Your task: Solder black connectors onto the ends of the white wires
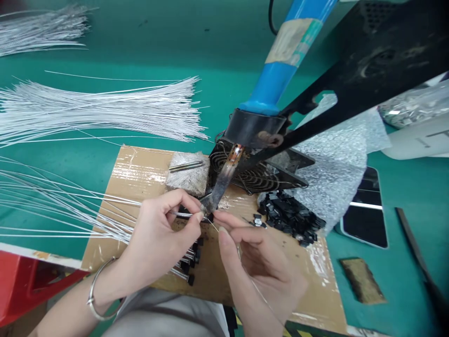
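My left hand (163, 245) pinches a thin silver-white wire (180, 214) between thumb and forefinger, right at the tip of a soldering iron (224, 180). The iron has a blue handle and hangs tip-down in a black stand (315, 121). My right hand (261, 264) is closed on a thin strand of solder wire (260, 292), its end reaching to the iron's tip. Whatever small part sits at the joint is hidden by fingertips. Beneath my left hand lie several wires with black ends (189, 262).
A heap of small black connectors (294, 217) lies right of the cardboard (308, 285). White wire bundles (105, 110) spread at left. Behind the iron stands a black fan (259, 180). Bubble wrap (336, 159), a phone (366, 210) and a brown sponge (363, 281) are at right.
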### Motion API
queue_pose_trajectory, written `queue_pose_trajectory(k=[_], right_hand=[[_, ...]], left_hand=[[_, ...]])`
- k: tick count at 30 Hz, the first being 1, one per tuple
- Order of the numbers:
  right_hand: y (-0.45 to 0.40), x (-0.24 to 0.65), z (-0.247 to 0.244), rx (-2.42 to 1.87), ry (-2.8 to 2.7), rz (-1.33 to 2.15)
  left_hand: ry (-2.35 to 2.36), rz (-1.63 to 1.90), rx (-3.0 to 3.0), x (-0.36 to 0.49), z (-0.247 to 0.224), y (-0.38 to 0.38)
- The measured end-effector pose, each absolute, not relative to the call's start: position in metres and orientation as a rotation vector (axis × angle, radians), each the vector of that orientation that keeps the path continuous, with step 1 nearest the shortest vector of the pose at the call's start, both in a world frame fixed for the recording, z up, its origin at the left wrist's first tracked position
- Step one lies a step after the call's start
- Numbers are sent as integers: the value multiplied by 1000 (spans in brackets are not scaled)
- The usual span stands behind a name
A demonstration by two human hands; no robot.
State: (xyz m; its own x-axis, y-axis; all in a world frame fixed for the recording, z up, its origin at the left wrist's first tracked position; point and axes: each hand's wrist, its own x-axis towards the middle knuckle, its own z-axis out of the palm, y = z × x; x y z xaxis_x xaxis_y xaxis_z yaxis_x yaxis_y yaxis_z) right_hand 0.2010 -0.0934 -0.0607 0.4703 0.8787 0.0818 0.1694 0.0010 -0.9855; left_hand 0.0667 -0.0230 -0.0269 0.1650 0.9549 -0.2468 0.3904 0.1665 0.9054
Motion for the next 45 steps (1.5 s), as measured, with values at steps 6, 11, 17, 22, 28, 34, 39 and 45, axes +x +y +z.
queue_pose_trajectory(k=[6,11,17,22,28,34,39,45], right_hand=[[-93,203,-64,-1470,-979,729],[-93,205,-66,-1450,-1014,704],[-92,203,-63,-1485,-1010,698],[-93,203,-63,-1462,-1019,701],[-93,202,-66,-1464,-1013,688],[-94,202,-68,-1457,-1046,651],[-94,201,-65,-1462,-1034,640],[-94,202,-66,-1452,-1081,612]], left_hand=[[1397,673,1383,66,-28,-24],[1403,672,1387,65,-26,-24],[1381,681,1406,65,-26,-23],[1377,680,1405,65,-26,-23],[1375,676,1403,64,-27,-24],[1383,675,1390,65,-29,-24],[1368,705,1416,65,-29,-24],[1365,721,1436,65,-29,-24]])
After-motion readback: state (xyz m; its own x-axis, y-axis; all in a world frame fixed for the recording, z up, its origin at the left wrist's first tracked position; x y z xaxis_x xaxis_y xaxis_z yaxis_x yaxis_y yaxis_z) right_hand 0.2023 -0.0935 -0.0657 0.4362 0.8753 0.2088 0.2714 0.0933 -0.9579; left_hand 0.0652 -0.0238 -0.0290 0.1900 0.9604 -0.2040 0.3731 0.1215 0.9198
